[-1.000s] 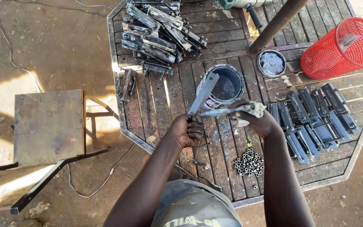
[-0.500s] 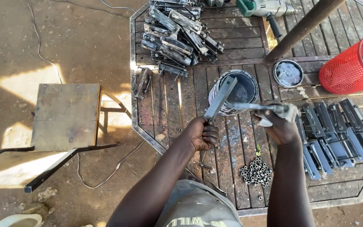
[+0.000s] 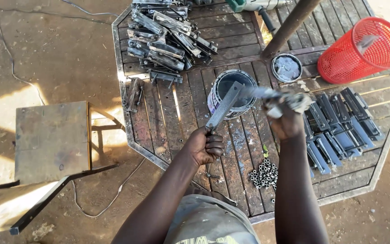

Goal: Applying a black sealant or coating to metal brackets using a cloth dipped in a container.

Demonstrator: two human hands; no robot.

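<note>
the metal bar (image 3: 224, 106) is a long, flat, grey strip, held by its lower end in the closed left hand (image 3: 204, 147); it slants up and to the right, its upper end over the rim of the open paint can (image 3: 231, 92). the can is round, with dark paint inside, and stands upright on the wooden slat tabletop (image 3: 181, 113). the right hand (image 3: 287, 119) grips a blurred brush (image 3: 271, 96) with a pale rag around it, its tip near the bar's upper end.
</note>
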